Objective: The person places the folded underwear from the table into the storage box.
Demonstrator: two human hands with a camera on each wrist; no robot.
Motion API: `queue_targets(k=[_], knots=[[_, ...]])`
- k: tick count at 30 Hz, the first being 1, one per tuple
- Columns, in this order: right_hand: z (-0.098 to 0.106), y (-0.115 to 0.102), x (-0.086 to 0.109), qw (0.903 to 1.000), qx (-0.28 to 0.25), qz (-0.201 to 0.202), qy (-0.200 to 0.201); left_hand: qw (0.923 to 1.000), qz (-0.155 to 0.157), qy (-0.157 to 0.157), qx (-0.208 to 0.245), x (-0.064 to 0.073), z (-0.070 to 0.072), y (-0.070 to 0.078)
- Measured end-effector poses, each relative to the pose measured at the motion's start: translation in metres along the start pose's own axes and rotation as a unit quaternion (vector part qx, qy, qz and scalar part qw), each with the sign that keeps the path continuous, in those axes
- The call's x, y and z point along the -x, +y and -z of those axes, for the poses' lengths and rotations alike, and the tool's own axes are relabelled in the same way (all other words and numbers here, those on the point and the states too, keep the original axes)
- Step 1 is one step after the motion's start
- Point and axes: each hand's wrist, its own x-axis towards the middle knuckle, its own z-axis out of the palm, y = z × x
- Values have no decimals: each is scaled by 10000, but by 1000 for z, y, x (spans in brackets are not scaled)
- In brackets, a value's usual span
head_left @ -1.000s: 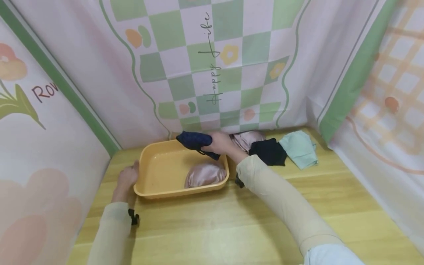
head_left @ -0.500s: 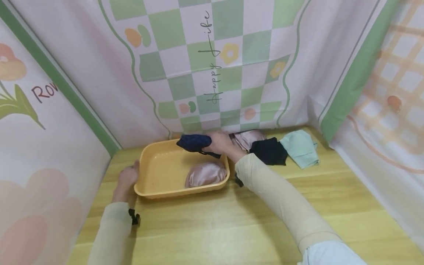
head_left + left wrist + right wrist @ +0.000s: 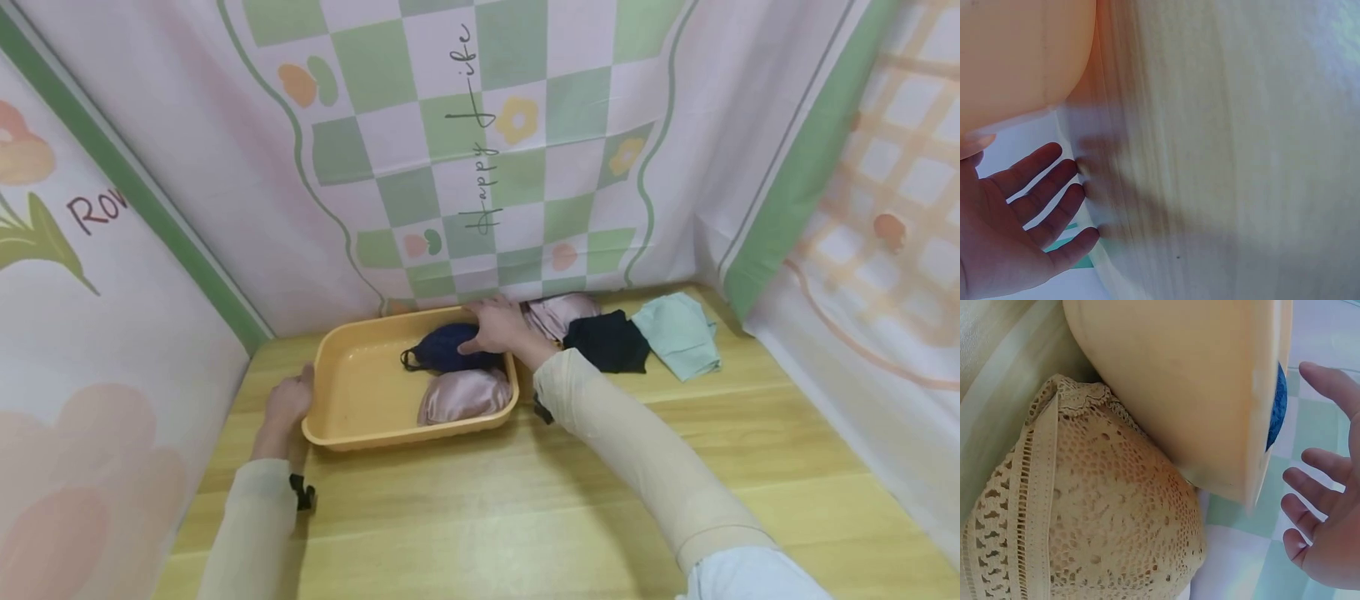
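Observation:
A folded navy bra (image 3: 450, 348) lies in the back right of the yellow plastic basin (image 3: 360, 437), its strap loop pointing left. Just in front of it, also inside, is a folded pink satin bra (image 3: 465, 397). My right hand (image 3: 498, 325) hovers over the basin's back right corner by the navy bra; in the right wrist view its fingers (image 3: 1310, 487) are spread and hold nothing. My left hand (image 3: 288, 400) touches the basin's left side, thumb at the rim. Its other fingers (image 3: 1035, 169) extend loosely below the basin wall in the left wrist view.
Right of the basin, along the back, lie another pink satin piece (image 3: 562, 315), a black folded garment (image 3: 607, 342) and a mint green one (image 3: 678, 335). A tan lace bra (image 3: 1116, 494) sits against the basin's outer wall. A printed curtain (image 3: 517, 183) hangs behind the wooden table (image 3: 480, 517).
My right hand has lowered the navy bra into the basin behind the pink one and let go of it. My left hand stays at the basin's left side.

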Motion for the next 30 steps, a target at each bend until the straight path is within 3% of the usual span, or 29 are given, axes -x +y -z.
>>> queue_targets(k=[10,30], knots=[[7,2,3,9993,-237,83,272,10000,35,-47,-36,-1,1,0],[26,29,31,9907,-1187,113,656,9996,181,-210,99,-2,2,0]])
